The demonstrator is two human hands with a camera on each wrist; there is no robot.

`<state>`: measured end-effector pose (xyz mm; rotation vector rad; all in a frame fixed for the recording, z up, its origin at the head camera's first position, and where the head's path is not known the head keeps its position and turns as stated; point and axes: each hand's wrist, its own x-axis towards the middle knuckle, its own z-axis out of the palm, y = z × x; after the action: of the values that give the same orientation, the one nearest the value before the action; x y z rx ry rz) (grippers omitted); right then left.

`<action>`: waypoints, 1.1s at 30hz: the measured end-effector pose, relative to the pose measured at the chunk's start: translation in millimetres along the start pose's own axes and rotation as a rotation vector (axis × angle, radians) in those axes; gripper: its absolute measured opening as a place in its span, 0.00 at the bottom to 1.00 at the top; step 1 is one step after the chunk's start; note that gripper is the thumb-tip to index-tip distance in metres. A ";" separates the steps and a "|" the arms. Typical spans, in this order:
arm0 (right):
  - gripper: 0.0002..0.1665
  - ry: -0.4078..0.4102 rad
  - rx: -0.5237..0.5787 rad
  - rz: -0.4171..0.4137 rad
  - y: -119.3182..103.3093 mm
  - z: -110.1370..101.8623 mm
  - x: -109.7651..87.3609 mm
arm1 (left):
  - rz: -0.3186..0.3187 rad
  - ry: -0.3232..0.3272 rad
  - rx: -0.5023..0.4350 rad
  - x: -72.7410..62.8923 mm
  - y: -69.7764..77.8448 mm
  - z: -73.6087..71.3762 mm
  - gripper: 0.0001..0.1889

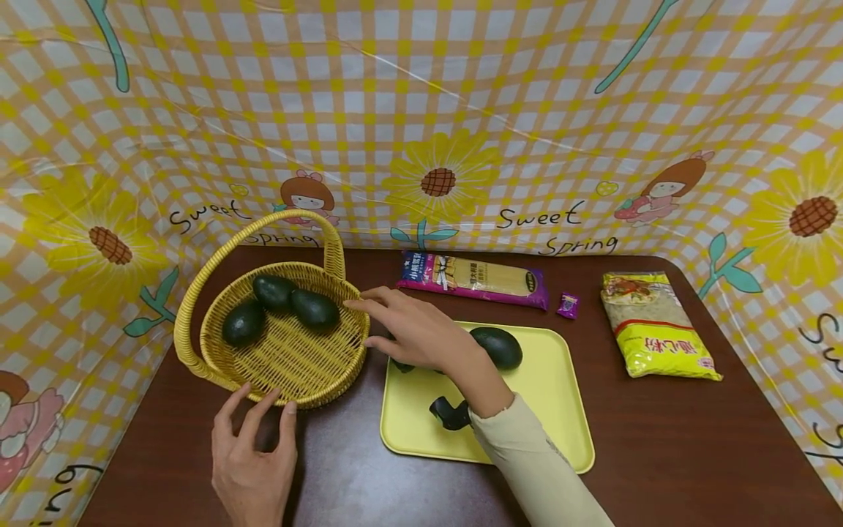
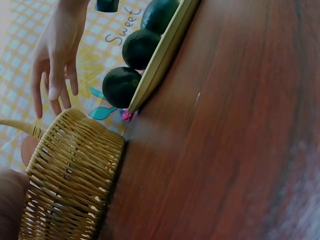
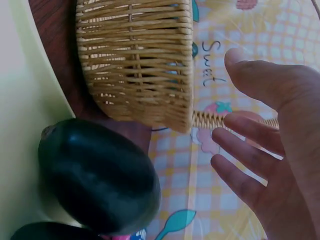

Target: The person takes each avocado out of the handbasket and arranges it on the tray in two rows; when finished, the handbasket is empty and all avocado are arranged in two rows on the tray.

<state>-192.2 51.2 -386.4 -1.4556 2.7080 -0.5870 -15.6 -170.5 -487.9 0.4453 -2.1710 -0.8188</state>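
Observation:
A yellow wicker basket (image 1: 290, 366) with a tall handle holds three dark green avocados (image 1: 315, 310). My left hand (image 1: 253, 461) is at the basket's near rim, fingers spread and slightly bent, touching or almost touching the wicker. In the left wrist view, only part of that hand (image 2: 11, 202) shows, against the basket side. My right hand (image 1: 415, 326) reaches over the basket's right rim with loosely extended fingers and nothing in its grasp. On the yellow tray (image 1: 421, 432) lies an avocado (image 1: 497, 348); my right hand and forearm partly cover others. The right wrist view shows an avocado (image 3: 100, 175) beside the basket.
Behind the tray lies a purple noodle packet (image 1: 474, 279), with a small purple wrapped piece (image 1: 568, 305) beside it. A yellow-and-clear bag (image 1: 658, 326) lies at the right. Patterned cloth (image 1: 435, 88) rises behind the brown table (image 1: 691, 454). A black device (image 1: 451, 413) is at my right wrist.

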 end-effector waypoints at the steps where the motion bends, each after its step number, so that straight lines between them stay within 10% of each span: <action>1: 0.35 -0.008 -0.004 -0.005 -0.5 0.5 2.9 | -0.002 -0.002 0.000 -0.1 0.2 0.0 0.14; 33: 0.38 -0.305 -0.050 -0.052 4.4 16.1 90.2 | 0.001 -0.006 0.004 1.3 -0.1 0.3 0.14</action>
<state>-243.9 -24.5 -388.0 -1.4914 2.4718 -0.2715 -16.6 -171.2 -487.4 0.4450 -2.1784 -0.8159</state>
